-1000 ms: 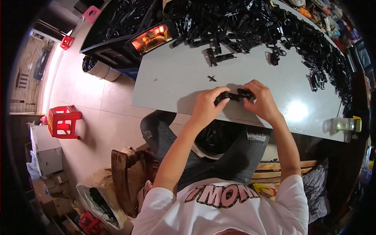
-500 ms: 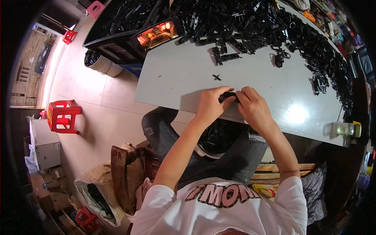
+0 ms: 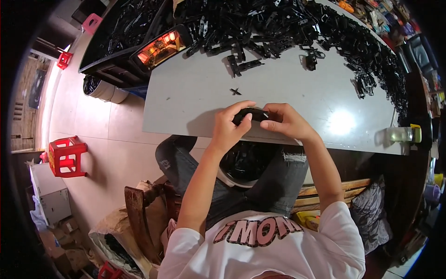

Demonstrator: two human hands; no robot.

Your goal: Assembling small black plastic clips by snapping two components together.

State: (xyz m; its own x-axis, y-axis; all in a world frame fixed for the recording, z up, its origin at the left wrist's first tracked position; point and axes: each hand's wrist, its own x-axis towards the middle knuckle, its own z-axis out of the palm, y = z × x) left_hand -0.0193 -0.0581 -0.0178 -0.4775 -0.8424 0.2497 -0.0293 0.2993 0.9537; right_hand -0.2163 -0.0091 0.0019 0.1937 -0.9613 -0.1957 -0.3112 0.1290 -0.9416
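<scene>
A slim black plastic piece (image 3: 254, 114), its exact kind unclear, is held just over the table's near edge. My left hand (image 3: 231, 122) grips it, fingers behind and thumb across its front. At its right end is my right hand (image 3: 285, 122), thumb and fingers apart, the fingertips close to or touching the piece. A small black X-shaped piece (image 3: 235, 92) lies on the grey table (image 3: 186, 93) beyond my hands. Farther off are a few loose black clip-like parts (image 3: 242, 66).
A large heap of black parts (image 3: 278, 23) covers the table's far side. A phone (image 3: 160, 49) with a lit screen leans by a black crate (image 3: 109, 69) at left. A clear jar (image 3: 404, 135) stands at right. Between my knees sits a tub (image 3: 227, 179) of black parts.
My right thumb and fingers have spread from their pinch on the piece, baring more of its right end. My left hand keeps its grip. The whole view has shifted slightly.
</scene>
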